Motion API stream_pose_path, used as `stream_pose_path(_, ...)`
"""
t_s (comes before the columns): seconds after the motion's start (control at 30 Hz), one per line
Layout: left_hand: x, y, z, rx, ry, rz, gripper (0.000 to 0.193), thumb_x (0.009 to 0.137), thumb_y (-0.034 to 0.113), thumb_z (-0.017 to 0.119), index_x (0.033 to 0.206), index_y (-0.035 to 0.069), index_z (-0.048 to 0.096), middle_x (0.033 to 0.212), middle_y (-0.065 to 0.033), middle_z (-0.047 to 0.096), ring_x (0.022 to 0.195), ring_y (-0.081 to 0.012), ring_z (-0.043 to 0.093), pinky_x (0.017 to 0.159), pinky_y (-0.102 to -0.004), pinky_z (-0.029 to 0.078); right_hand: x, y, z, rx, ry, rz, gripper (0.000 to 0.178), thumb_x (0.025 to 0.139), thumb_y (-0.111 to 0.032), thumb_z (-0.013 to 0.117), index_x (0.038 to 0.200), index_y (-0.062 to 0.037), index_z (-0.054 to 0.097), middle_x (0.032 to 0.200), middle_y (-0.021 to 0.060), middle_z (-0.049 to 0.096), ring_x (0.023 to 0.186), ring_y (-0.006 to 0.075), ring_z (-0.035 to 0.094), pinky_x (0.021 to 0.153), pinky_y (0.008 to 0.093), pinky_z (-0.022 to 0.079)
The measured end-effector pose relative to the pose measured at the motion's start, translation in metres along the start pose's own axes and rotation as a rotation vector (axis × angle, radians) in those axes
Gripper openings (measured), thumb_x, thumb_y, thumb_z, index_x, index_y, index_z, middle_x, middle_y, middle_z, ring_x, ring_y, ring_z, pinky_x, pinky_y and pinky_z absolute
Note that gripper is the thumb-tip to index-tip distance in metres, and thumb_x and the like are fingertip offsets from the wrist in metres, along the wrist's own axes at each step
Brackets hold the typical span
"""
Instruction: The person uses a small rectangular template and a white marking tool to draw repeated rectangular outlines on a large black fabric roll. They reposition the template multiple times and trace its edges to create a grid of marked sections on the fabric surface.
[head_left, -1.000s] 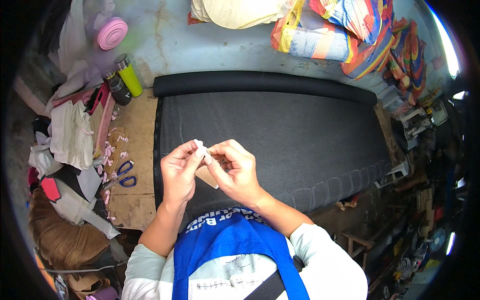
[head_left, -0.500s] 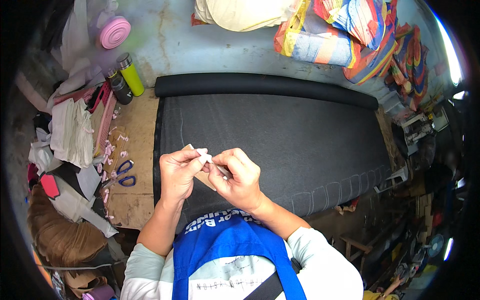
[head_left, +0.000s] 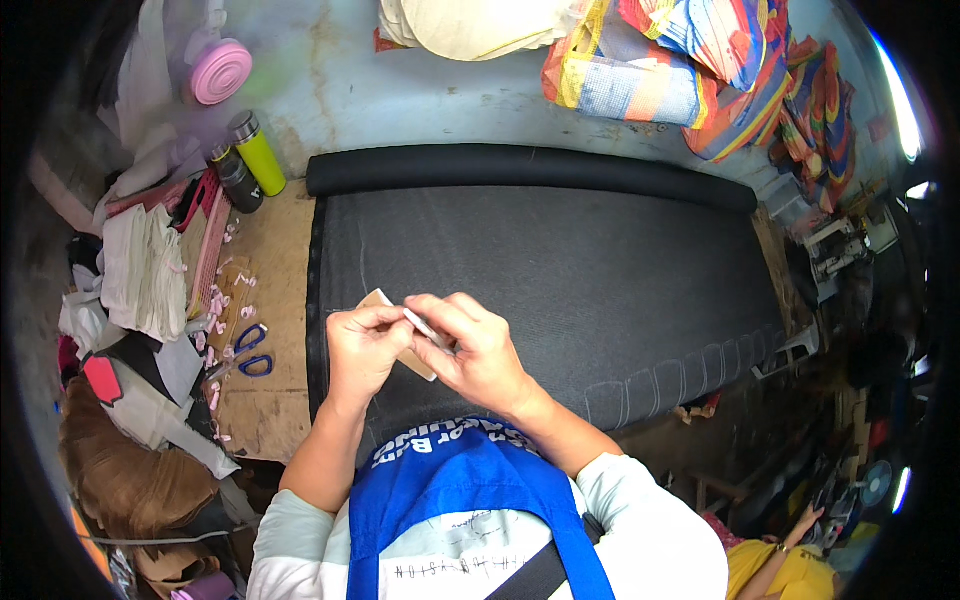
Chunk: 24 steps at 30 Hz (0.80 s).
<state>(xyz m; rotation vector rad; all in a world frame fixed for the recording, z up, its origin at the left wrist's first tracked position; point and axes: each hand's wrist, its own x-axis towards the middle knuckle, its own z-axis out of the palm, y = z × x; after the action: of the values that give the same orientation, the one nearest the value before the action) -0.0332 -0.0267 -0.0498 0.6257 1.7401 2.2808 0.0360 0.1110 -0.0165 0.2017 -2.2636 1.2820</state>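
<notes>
My left hand (head_left: 360, 350) and my right hand (head_left: 475, 350) meet fingertip to fingertip above the black fabric (head_left: 560, 270). Pinched between them is a small, flat white piece (head_left: 419, 323), seen nearly edge-on. Its kind is not clear, and fingers cover much of it. A tan, card-like piece (head_left: 376, 299) shows behind and below my hands; I cannot tell whether it is held or lies on the cloth. The fabric spreads over the table, with pale chalk-like lines along its left and near right parts, and its far end is a thick roll (head_left: 530, 168).
Blue-handled scissors (head_left: 252, 350) lie at the table's left among pink scraps (head_left: 215, 325). Beyond stand a green bottle (head_left: 259, 155) and a dark bottle (head_left: 237, 180). Folded white cloth (head_left: 145, 265) is piled at left. Another person in yellow (head_left: 795, 572) is at lower right.
The white piece has turned from showing a broader face to nearly edge-on between my fingers. A person in yellow has come further into view at lower right.
</notes>
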Motion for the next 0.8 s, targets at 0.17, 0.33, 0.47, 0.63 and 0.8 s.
stream_pose_path(0.17,0.003,-0.003,-0.006,0.319,-0.1,-0.047,0.009,0.072,-0.003,0.063,0.08,-0.005,0.067,0.074,-0.0073,0.065,0.064,-0.0093,0.06,0.06,-0.0213,0.05,0.0,0.021,-0.004,0.486,-0.175,0.254,0.019,0.078,-0.002,0.059,0.096,0.002,0.061,0.081,0.0087,0.065,0.071,0.015,0.063,0.063,0.0272,0.049)
stream_pose_path(0.33,0.0,-0.012,0.001,0.592,-0.104,0.039,0.012,0.067,0.0,0.063,0.077,-0.004,0.069,0.061,-0.0063,0.063,0.055,-0.0059,0.057,0.051,-0.0198,0.044,-0.011,0.055,0.014,0.48,-0.144,0.468,0.009,0.077,-0.004,0.056,0.081,0.0035,0.059,0.07,0.0011,0.061,0.062,0.0046,0.055,0.053,0.0212,0.044)
stream_pose_path(0.47,-0.003,-0.02,-0.002,0.641,-0.115,-0.057,0.017,0.065,0.003,0.064,0.08,-0.005,0.068,0.066,-0.0099,0.065,0.057,-0.0099,0.061,0.052,-0.0215,0.046,-0.02,0.082,0.028,0.306,-0.026,0.437,0.004,0.077,-0.001,0.055,0.076,0.0,0.059,0.068,-0.0011,0.058,0.061,0.0028,0.053,0.053,0.0184,0.043)
stream_pose_path(0.63,-0.008,-0.033,-0.02,0.615,-0.104,-0.102,0.015,0.066,0.003,0.063,0.078,-0.005,0.068,0.068,-0.011,0.066,0.058,-0.0107,0.062,0.055,-0.0212,0.048,-0.015,0.111,0.026,0.284,0.199,0.55,0.004,0.072,-0.002,0.057,0.069,-0.0014,0.059,0.058,-0.0018,0.055,0.052,0.0035,0.047,0.047,0.0211,0.038)
stream_pose_path(0.8,-0.007,-0.045,-0.025,0.134,0.084,-0.378,0.013,0.077,0.001,0.059,0.084,-0.01,0.065,0.072,-0.0129,0.066,0.059,-0.0147,0.062,0.058,-0.0236,0.052,-0.017,0.106,0.013,0.648,0.016,0.646,0.007,0.083,0.001,0.053,0.086,0.0016,0.06,0.075,0.0044,0.061,0.068,0.0101,0.062,0.063,0.0225,0.051)
